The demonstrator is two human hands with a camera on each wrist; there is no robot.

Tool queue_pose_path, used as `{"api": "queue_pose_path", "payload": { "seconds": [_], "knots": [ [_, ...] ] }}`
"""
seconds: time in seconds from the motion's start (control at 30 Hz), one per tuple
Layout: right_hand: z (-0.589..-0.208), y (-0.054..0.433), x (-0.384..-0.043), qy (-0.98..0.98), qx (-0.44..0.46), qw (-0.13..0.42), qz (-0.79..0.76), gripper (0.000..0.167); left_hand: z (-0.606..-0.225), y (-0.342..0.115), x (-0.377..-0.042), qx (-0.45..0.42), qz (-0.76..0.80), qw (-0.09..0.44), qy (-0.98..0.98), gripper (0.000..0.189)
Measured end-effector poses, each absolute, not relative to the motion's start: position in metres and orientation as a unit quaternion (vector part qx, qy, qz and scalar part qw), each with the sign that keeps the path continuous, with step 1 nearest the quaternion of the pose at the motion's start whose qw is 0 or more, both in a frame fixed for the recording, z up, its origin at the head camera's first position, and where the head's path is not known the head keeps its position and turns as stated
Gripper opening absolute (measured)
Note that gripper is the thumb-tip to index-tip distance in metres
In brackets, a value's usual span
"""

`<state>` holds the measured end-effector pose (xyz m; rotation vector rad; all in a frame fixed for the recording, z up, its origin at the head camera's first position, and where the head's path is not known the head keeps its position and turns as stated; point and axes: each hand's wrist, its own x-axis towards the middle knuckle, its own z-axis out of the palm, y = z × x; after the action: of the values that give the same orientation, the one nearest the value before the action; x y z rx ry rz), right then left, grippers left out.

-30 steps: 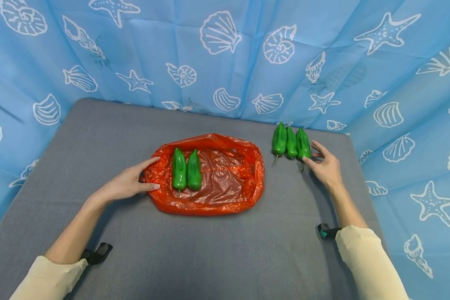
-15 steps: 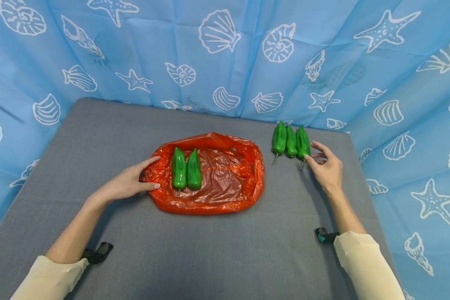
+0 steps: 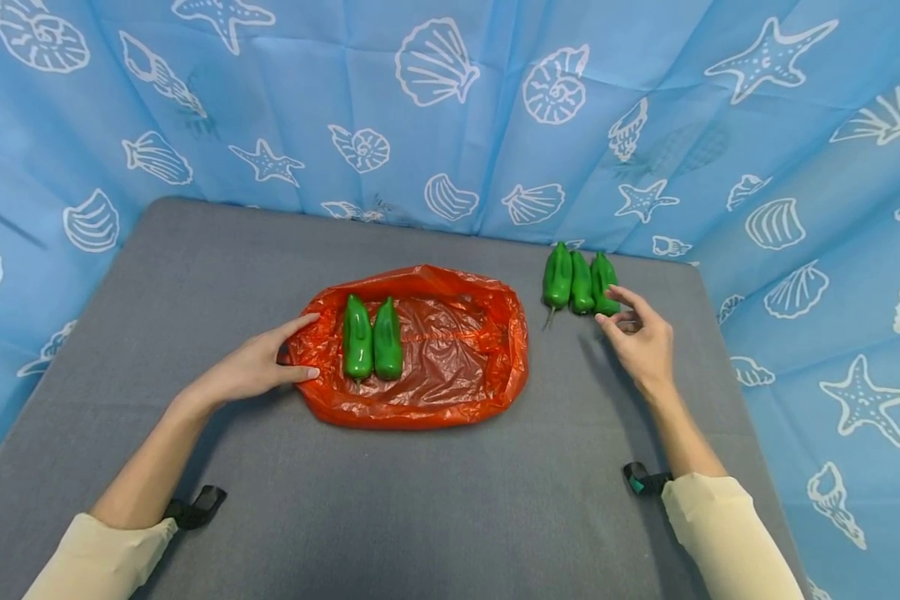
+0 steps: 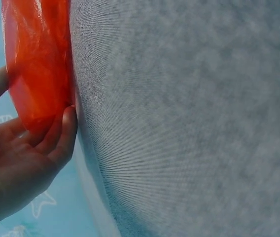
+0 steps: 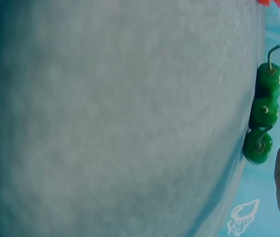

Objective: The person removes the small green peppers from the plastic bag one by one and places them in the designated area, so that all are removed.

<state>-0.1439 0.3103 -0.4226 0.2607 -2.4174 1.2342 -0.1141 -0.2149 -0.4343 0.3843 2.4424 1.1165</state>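
Observation:
A red plastic bag (image 3: 461,400) lies spread on the grey table with its mouth up. Inside, toward its left end, two green peppers (image 3: 387,346) lie side by side. My left hand (image 3: 251,367) holds the bag's left end, thumb and fingers spread around the rim; the left wrist view shows the fingers (image 4: 56,138) against the red plastic. At the back right, three more green peppers (image 3: 557,279) form a tight row. My right hand (image 3: 641,337) hovers by the rightmost pepper (image 5: 258,146), fingers loosely bent; a gap shows between them in the right wrist view.
The grey table (image 3: 420,517) extends in front of the bag and ends at the back against a blue curtain (image 3: 285,108) with white shell and starfish prints. The same curtain hangs along both sides.
My right hand has shifted a little left and now overlaps the lower end of the rightmost pepper. The left hand, bag and peppers stay where they were.

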Motion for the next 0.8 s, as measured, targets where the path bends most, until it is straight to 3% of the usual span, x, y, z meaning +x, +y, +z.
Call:
{"api": "queue_pose_path", "payload": {
  "seconds": [0.8],
  "knots": [
    [-0.412, 0.278, -0.136, -0.861, 0.154, 0.164, 0.457, 0.05, -0.432, -0.214, -0.113, 0.138, 0.41, 0.215, 0.876, 0.084]
  ]
}}
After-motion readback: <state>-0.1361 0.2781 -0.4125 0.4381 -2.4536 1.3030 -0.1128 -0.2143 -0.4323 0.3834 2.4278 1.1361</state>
